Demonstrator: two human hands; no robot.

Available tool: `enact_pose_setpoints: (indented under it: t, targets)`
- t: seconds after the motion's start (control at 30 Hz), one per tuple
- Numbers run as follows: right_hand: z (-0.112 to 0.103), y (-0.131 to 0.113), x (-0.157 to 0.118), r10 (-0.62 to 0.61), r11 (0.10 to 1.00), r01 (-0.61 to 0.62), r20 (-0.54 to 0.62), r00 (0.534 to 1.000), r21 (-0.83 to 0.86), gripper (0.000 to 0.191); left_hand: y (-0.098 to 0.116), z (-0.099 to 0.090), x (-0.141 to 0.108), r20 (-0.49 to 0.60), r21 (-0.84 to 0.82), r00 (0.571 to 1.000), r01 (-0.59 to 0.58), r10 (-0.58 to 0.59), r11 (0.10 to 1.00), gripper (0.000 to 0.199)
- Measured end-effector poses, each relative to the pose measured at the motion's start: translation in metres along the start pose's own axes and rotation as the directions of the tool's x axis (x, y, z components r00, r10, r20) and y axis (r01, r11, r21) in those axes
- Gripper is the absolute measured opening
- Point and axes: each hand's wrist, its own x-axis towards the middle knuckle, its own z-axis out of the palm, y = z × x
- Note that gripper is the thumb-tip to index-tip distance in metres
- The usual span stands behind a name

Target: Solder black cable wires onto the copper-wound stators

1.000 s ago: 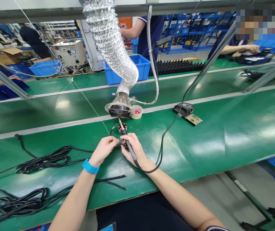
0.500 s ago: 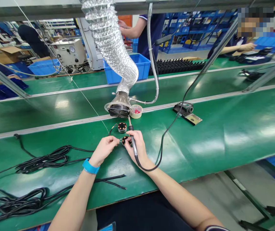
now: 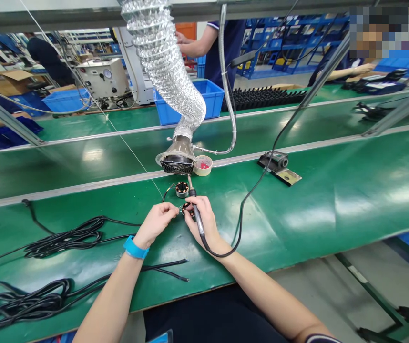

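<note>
While the head view takes in the green bench point(image 3: 315, 205) from side to side, its near edge slants just in front of the person's dark clothing, lower at the left and higher toward the right. A pale rail point(image 3: 118, 180) bounds the far side. Right of the right forearm, a broad stretch of green runs out to the iron stand point(image 3: 276, 164), which sits near the rail. On the left, room is tighter: two bundles of black cable, an upper bundle point(image 3: 68, 238) and a lower bundle point(image 3: 33, 297), lie beside and below the left forearm, with loose ends reaching between the arms. Above the work hangs a hood point(image 3: 178, 148) with a black grille, a tape roll point(image 3: 203, 166) just beside it.

The left hand point(image 3: 159, 219) has thumb and forefinger pinched together on thin wires point(image 3: 180, 209) at the left side of the near ring point(image 3: 185, 208), a copper-wound part. The right hand point(image 3: 206, 219) is curled around the iron point(image 3: 198, 218), its tip pointing up toward the grille, its cord trailing right; thumb and fingertips also touch the near ring, partly hiding it. Whether that ring rests on the bench cannot be told. A far ring point(image 3: 182, 189) stands just beyond, with leads at its left.
</note>
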Motion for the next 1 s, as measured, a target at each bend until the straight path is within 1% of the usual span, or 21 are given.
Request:
enact_pose_setpoints:
  t: [0.1, 0.23, 0.37, 0.43, 0.53, 0.67, 0.8, 1.0]
  targets:
    - [-0.004, -0.005, -0.002, 0.007, 1.0, -0.008, -0.021, 1.0, -0.017, 0.039, 0.001, 0.0, 0.0, 0.016, 0.014, 1.0, -0.002, 0.002, 1.0, 0.031]
    - [-0.013, -0.011, -0.007, -0.011, 1.0, 0.009, -0.108, 0.994, -0.023, 0.028, 0.004, 0.002, -0.002, 0.025, 0.034, 1.0, -0.001, 0.0, 0.999, 0.031]
    - [-0.027, -0.011, -0.019, -0.107, 0.994, 0.102, -0.178, 0.978, -0.036, 0.018, 0.004, 0.005, -0.003, 0.005, 0.04, 1.0, -0.004, 0.004, 0.999, 0.031]
    - [-0.032, -0.011, -0.025, -0.156, 0.987, 0.143, -0.215, 0.964, -0.072, 0.018, 0.002, 0.006, -0.003, -0.012, 0.04, 1.0, -0.008, 0.009, 0.999, 0.032]
    - [-0.035, -0.01, -0.029, -0.176, 0.983, 0.157, -0.258, 0.95, -0.095, 0.026, 0.001, 0.008, -0.003, -0.035, 0.048, 0.999, -0.02, 0.022, 0.999, 0.032]
    - [-0.035, -0.012, -0.029, -0.15, 0.988, 0.134, -0.265, 0.953, -0.077, 0.031, 0.002, 0.01, -0.003, -0.053, 0.07, 0.998, -0.031, 0.034, 0.997, 0.032]
    - [-0.035, -0.014, -0.028, -0.129, 0.991, 0.117, -0.252, 0.959, -0.061, 0.032, 0.003, 0.011, -0.003, -0.057, 0.076, 0.998, -0.029, 0.033, 0.997, 0.032]
    - [-0.035, -0.017, -0.024, -0.119, 0.992, 0.111, -0.175, 0.977, -0.053, 0.031, 0.003, 0.011, -0.006, -0.044, 0.061, 0.999, -0.025, 0.028, 0.998, 0.035]
